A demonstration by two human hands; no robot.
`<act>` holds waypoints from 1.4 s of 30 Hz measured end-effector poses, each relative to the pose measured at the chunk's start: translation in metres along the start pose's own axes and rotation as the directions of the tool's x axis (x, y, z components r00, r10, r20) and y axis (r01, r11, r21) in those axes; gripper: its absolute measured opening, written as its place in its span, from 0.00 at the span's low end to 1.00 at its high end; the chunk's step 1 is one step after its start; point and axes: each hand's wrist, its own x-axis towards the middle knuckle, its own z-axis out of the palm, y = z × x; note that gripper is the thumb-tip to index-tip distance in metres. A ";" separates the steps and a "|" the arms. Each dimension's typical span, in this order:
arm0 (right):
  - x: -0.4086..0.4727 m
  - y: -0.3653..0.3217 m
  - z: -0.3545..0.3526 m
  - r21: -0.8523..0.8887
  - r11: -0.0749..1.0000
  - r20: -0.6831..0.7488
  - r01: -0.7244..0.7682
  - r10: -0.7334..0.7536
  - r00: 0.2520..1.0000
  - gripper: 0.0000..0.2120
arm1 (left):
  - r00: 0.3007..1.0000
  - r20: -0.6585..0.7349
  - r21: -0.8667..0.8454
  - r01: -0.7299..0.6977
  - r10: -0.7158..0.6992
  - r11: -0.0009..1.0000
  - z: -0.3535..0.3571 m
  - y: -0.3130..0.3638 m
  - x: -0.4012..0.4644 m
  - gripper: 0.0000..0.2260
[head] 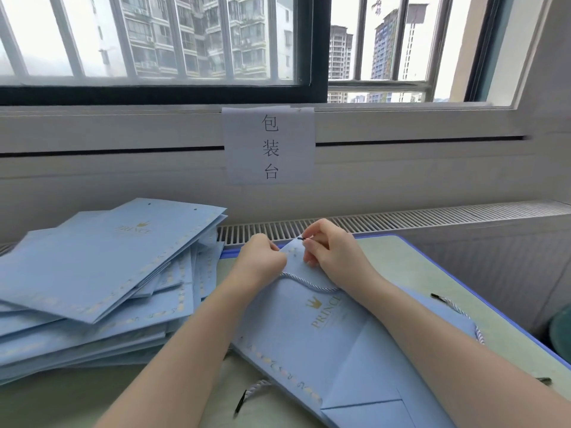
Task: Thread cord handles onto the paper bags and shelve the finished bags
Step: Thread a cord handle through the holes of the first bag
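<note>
A flat light-blue paper bag lies on the pale green table, its long axis running from the folded bottom at the near edge diagonally up and left to its open top, which points toward the vent grille under the window. The left hand pinches the bag's top edge, while the right hand pinches the dark tip of a white twisted cord at that same edge (the cord loops across the bag between the wrists). A slumped stack of bags crowds the left side, just beside the left forearm; bare tabletop lies to the right, up to its blue rim, with a loose cord there.
</note>
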 end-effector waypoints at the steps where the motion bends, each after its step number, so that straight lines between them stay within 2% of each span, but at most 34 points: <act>1: 0.001 0.000 0.000 0.005 1.000 0.000 0.013 -0.013 1.000 0.06 | 1.000 0.009 0.007 0.004 -0.005 1.000 -0.001 0.002 -0.001 0.06; 6: -0.001 0.001 0.003 -0.054 0.997 0.010 0.056 -0.056 0.998 0.08 | 0.996 0.038 -0.068 0.088 -0.086 0.994 -0.003 0.001 -0.004 0.12; 10: 0.000 0.000 0.007 -0.211 0.963 0.028 0.170 -0.168 0.985 0.04 | 0.997 0.079 -0.089 0.030 -0.023 0.996 0.002 -0.006 -0.006 0.08; 13: 0.001 0.000 0.008 -0.248 0.947 0.031 0.206 -0.204 0.978 0.04 | 0.997 0.073 -0.142 0.021 -0.010 0.990 0.002 -0.008 -0.005 0.07; 16: 0.000 0.002 0.009 -0.212 0.960 0.022 0.181 -0.181 0.983 0.04 | 0.997 0.076 -0.174 0.037 -0.024 0.984 0.001 -0.009 -0.003 0.06; 21: 0.000 0.003 0.007 -0.028 0.997 -0.006 0.076 -0.076 0.997 0.05 | 0.992 0.118 -0.257 0.080 -0.051 0.963 -0.007 -0.006 -0.004 0.05; 27: 0.000 0.003 0.011 -0.085 0.992 0.034 0.092 -0.090 0.995 0.04 | 0.981 0.173 -0.370 0.149 -0.089 0.917 -0.013 -0.003 -0.007 0.04; 31: -0.001 0.003 0.010 -0.111 0.990 0.043 0.085 -0.081 0.996 0.07 | 0.986 0.123 -0.372 0.147 -0.109 0.916 -0.014 0.001 -0.007 0.03; 37: 0.001 0.004 0.010 -0.132 0.990 0.047 0.051 -0.045 0.998 0.06 | 0.987 0.127 -0.379 0.141 -0.100 0.914 -0.012 0.002 -0.006 0.05; 42: -0.001 0.000 0.010 -0.106 0.990 0.011 0.093 -0.093 0.996 0.06 | 0.987 0.135 -0.379 0.132 -0.087 0.916 -0.016 0.003 -0.006 0.08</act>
